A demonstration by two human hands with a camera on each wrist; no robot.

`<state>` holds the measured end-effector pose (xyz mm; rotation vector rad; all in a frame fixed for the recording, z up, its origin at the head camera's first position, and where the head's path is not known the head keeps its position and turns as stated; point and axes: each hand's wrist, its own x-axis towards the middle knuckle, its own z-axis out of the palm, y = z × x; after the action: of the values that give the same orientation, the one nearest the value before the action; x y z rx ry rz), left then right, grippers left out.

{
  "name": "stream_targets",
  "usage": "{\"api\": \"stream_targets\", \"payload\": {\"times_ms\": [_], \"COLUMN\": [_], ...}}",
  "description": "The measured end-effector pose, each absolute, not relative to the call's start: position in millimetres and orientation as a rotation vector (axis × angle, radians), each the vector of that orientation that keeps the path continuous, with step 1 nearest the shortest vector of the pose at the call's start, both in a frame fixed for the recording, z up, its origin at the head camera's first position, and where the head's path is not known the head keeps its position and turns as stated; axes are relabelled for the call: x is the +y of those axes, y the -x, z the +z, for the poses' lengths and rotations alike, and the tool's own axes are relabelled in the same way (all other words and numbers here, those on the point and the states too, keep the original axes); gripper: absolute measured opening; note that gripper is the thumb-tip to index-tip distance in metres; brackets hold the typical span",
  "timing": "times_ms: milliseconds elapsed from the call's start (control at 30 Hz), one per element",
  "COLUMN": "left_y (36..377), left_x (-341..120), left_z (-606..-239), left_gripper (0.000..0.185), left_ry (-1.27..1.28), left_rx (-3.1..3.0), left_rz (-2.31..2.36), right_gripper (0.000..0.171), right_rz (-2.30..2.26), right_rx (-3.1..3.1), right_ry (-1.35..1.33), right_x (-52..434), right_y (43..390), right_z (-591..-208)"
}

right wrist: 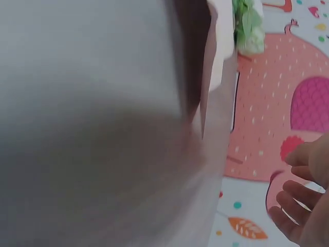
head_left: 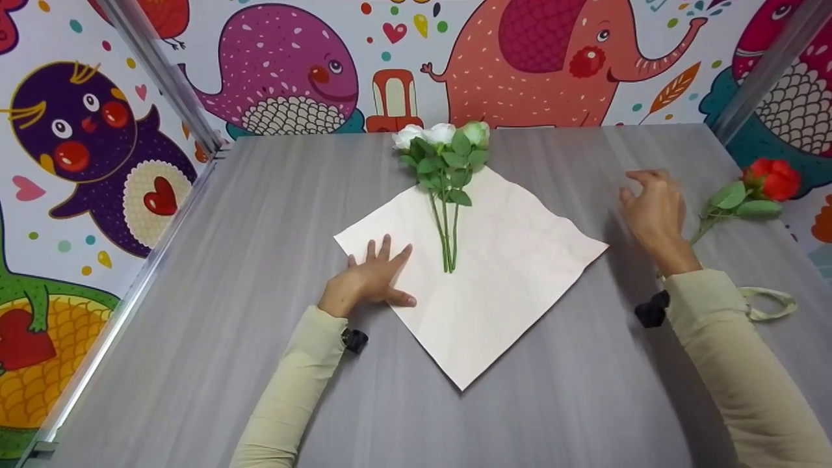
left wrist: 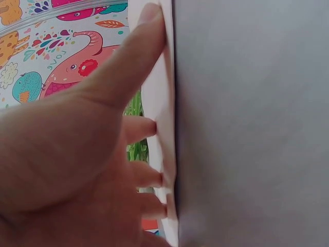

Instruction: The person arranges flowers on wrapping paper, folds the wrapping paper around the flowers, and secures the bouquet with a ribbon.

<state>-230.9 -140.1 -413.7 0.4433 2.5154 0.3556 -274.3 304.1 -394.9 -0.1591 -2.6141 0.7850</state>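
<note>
The left hand [head_left: 370, 276] lay flat on the left corner of a cream paper sheet [head_left: 507, 273], fingers straight and spread, pressing it onto the grey bench [head_left: 260, 214]. The sheet sat as a diamond at the middle of the bench. On it lay three white roses [head_left: 442, 136], stems together and pointing toward the person, blooms past the far corner. The right hand [head_left: 650, 208] hovered above the bench just right of the sheet, fingers loosely curled, holding nothing. A red rose [head_left: 770, 179] lay near it at the bench's right edge.
</note>
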Motion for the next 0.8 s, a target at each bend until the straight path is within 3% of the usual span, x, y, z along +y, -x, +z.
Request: {"api": "stream_targets", "payload": {"times_ms": [300, 600, 800], "left_y": [232, 232, 232], "left_x": [-137, -138, -141], "left_z": [-416, -415, -414], "left_gripper": [0.105, 0.106, 0.105], "left_ry": [-0.447, -0.449, -0.439], "left_rx": [2.521, 2.525, 2.532], "left_rz": [0.347, 0.357, 0.354], "right_gripper": [0.045, 0.072, 0.083], "right_rz": [0.835, 1.043, 1.165], "right_rx": [-2.716, -2.739, -2.717], "right_ry": [0.3, 0.764, 0.883], "right_x": [346, 378, 384], "right_y": [260, 252, 247], "right_z": [-391, -384, -390]}}
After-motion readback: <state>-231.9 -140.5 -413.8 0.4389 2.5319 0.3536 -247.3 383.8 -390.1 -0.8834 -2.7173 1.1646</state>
